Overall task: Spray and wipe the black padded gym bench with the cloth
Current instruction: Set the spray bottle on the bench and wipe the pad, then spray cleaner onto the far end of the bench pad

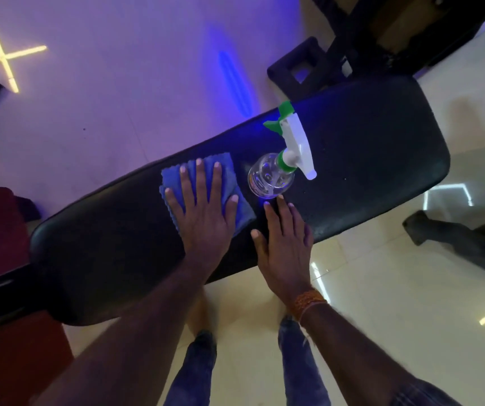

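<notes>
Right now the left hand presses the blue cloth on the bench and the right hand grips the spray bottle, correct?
Not quite: the head view shows the right hand with straight fingers beside the spray bottle, gripping nothing. The rest holds.

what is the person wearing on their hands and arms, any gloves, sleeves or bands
No gloves: the left hand and right hand are both bare. The right wrist carries an orange wristband, threads or beads bunched together. The left forearm is bare as far as the frame shows; a dark sleeve edge seems to start on the right arm at the bottom edge.
</notes>
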A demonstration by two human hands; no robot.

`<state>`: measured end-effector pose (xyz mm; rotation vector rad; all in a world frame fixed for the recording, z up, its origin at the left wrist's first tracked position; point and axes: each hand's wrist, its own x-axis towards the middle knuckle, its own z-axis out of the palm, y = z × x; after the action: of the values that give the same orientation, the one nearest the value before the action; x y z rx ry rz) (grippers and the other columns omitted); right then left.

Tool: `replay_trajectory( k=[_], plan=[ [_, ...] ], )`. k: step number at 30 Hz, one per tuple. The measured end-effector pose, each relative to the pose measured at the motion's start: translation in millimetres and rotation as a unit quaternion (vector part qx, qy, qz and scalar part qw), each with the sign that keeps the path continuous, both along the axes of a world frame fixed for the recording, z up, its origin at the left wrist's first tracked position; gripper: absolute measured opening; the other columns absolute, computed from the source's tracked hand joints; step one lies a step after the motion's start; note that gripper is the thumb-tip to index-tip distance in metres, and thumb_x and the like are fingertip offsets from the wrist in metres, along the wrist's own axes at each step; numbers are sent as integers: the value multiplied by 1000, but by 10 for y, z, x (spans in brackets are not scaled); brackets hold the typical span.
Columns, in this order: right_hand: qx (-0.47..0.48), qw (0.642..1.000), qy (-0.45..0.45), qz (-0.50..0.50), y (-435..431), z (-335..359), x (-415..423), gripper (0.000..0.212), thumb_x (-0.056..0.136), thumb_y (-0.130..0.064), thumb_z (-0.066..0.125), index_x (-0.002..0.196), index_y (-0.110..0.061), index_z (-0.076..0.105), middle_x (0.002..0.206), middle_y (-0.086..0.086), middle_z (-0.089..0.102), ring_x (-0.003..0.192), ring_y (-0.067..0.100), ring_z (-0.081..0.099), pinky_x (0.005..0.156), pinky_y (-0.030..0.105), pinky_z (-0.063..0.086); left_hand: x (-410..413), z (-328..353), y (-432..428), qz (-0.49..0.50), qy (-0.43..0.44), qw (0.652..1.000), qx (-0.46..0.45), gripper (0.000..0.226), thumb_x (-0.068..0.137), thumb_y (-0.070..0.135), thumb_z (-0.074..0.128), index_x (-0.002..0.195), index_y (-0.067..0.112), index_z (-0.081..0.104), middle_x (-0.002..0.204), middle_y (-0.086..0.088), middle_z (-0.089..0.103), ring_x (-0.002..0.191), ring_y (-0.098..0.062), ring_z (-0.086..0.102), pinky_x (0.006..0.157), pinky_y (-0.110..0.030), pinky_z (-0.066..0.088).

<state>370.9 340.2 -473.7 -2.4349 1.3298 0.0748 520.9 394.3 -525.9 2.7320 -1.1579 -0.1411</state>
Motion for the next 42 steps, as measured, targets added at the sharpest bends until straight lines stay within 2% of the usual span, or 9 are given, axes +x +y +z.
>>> replay_trajectory(
  k=[8, 12, 15, 19, 23, 27, 32, 35, 42],
  plan=[
    [152, 950, -252, -101, -489, 305, -89, 77, 82, -25, 83, 145, -7, 43, 145, 8, 44, 134, 26, 47, 112, 51, 44, -205, 367, 58, 48, 63, 996, 38, 73, 100, 52, 40, 165, 27, 21, 174, -8, 15, 160, -33, 12, 124, -65, 12],
    [221, 912, -328, -106, -856, 612, 99, 94, 72, -25, 94, 148, -11, 42, 144, 4, 50, 135, 12, 51, 116, 32, 42, -297, 575, -80, 2, 132, 990, 58, 87, 94, 70, 36, 166, 27, 14, 175, -2, 4, 162, -26, -1, 126, -57, -1],
    [290, 884, -362, -61, -1048, 809, 444, 85, 70, -30, 95, 140, -20, 48, 120, 2, 70, 108, 7, 68, 94, 18, 52, -380, 664, -202, 19, 161, 982, 100, 98, 92, 69, 54, 166, 28, 4, 174, -1, -10, 161, -26, -13, 127, -56, -4],
    [302, 868, -393, -30, -1207, 909, 752, 57, 82, -30, 87, 129, -20, 56, 82, 1, 69, 75, 12, 67, 76, 33, 57, -422, 727, -348, 38, 168, 978, 113, 102, 89, 61, 65, 166, 27, 7, 174, -4, -11, 161, -25, -11, 126, -55, -4],
    [317, 824, -453, -122, -1518, 917, 745, 41, 91, -14, 76, 129, -17, 63, 104, 16, 68, 83, 22, 62, 75, 37, 57, -426, 737, -460, 47, 143, 979, 141, 96, 91, 57, 62, 166, 23, 12, 174, -5, -10, 161, -24, -7, 127, -55, -4],
    [390, 770, -477, -164, -1849, 925, 310, 40, 88, -11, 67, 127, -22, 68, 117, 6, 73, 65, 12, 53, 55, 23, 48, -516, 752, -744, -14, 142, 981, 128, 95, 90, 55, 64, 166, 23, 15, 175, -4, -4, 162, -26, -1, 127, -54, 3],
    [407, 771, -438, -221, -2173, 898, -367, 28, 94, -15, 72, 98, -43, 74, 87, -13, 70, 55, 9, 49, 53, 25, 45, -753, 675, -1378, 13, 159, 983, 89, 95, 88, 58, 66, 163, 16, 24, 172, -18, 8, 159, -37, 7, 122, -61, 16],
    [399, 774, -405, -277, -2370, 891, -637, 20, 89, -35, 76, 88, -55, 72, 77, -21, 63, 53, 7, 46, 52, 23, 44, -867, 581, -1759, -107, 138, 981, 85, 93, 91, 61, 59, 165, 22, 19, 174, -8, 4, 160, -31, 4, 122, -65, 14],
    [350, 746, -378, -422, -2916, 853, -828, 5, 91, -45, 75, 92, -49, 72, 76, -4, 66, 47, 8, 49, 48, 25, 45, -927, 540, -2763, -238, 154, 954, 96, 98, 86, 63, 65, 164, 33, 14, 174, 1, -4, 160, -27, -5, 122, -69, 8]
  ],
)
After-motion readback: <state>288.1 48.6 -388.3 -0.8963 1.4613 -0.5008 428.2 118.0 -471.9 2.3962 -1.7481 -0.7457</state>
